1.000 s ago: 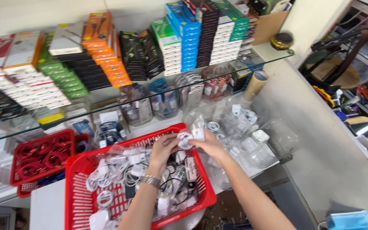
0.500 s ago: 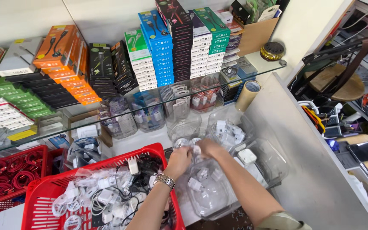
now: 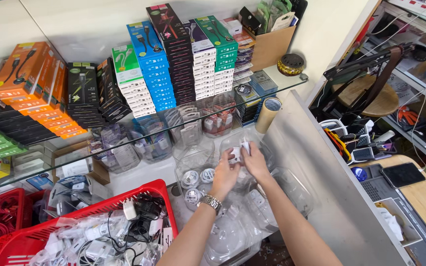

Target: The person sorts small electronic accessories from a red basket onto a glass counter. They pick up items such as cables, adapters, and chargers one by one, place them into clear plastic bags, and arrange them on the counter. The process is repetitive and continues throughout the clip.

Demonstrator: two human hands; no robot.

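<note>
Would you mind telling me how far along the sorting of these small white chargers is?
Done: several coiled white cables already sit in a clear plastic jar. In hand: left hand and right hand hold a small white charger over the jars. Left: the red basket is heaped with chargers and cables.

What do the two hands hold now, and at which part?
Both the left hand and right hand grip a small white charger by its sides.

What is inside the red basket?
The red basket holds white chargers and black cables in clear bags, piled together. Whatever lies under the pile is covered.
</note>
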